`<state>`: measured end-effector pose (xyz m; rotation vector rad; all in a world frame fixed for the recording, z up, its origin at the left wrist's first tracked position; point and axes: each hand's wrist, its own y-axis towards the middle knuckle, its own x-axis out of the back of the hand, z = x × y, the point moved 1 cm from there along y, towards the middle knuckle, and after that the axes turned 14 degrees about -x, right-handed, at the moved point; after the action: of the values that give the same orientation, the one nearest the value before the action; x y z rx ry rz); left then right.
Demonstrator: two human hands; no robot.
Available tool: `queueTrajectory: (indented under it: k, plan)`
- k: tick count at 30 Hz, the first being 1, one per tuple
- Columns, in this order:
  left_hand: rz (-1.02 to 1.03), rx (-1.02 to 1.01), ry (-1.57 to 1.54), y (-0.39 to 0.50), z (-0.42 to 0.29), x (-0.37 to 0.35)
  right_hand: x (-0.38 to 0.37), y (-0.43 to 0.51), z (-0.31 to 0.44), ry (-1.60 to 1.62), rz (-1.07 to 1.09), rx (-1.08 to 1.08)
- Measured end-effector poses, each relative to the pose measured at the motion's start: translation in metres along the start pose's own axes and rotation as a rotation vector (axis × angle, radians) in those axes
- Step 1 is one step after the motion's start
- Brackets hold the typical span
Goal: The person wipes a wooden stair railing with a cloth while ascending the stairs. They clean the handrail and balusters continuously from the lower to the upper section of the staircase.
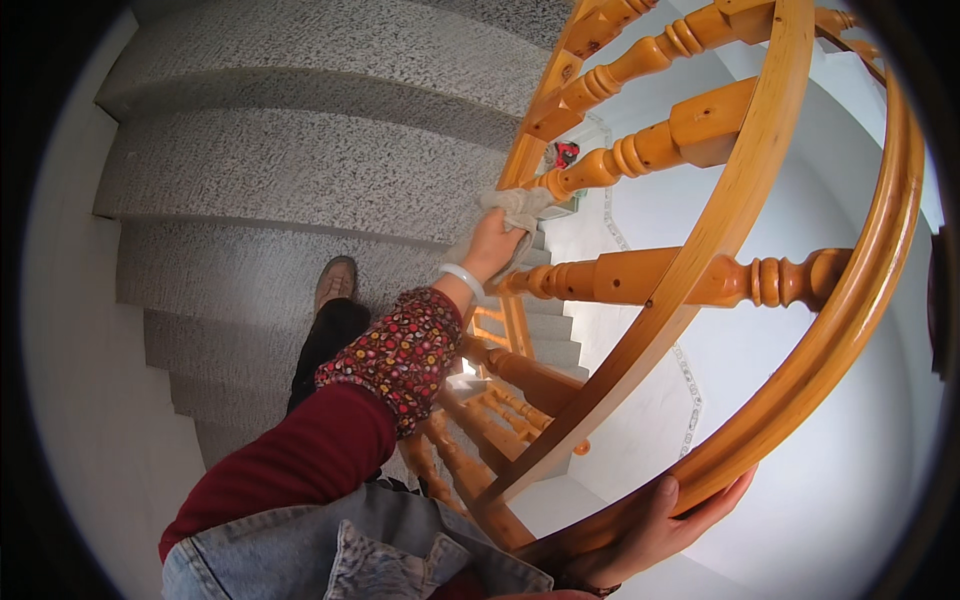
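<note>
My left hand [495,244], with a pale bangle [463,279] at the wrist, grips a crumpled whitish cloth [525,202]. The cloth lies against the bottom rail of the wooden stair railing, near the foot of a turned baluster [645,154]. At lower right, my right hand [652,532] is closed around the varnished wooden handrail [814,390], its thumb on the near side and its fingers beyond. A flat curved middle rail [720,225] crosses the balusters between the two hands. Another turned baluster [630,277] stands just beside the cloth.
Grey speckled stair treads [300,165] fan out on the left, where my shoe [336,281] rests. A white wall [75,337] borders them. Beyond the railing, lower steps [551,328] and another wooden railing [517,405] show far below. A small red object [566,154] shows behind the balusters.
</note>
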<state>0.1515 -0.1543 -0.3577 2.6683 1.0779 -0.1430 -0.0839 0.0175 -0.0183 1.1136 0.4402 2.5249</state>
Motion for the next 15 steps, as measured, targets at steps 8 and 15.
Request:
queueTrajectory:
  k: [8, 15]
  plan:
    - [0.108, 0.022, -0.662, -0.012, -0.154, 0.016, -0.005, 0.001, 0.002, 0.180, 0.057, -0.021]
    - [0.361, -0.375, -0.290, -0.026, -0.183, -0.015, -0.003, 0.002, 0.000, 0.099, 0.045, 0.006]
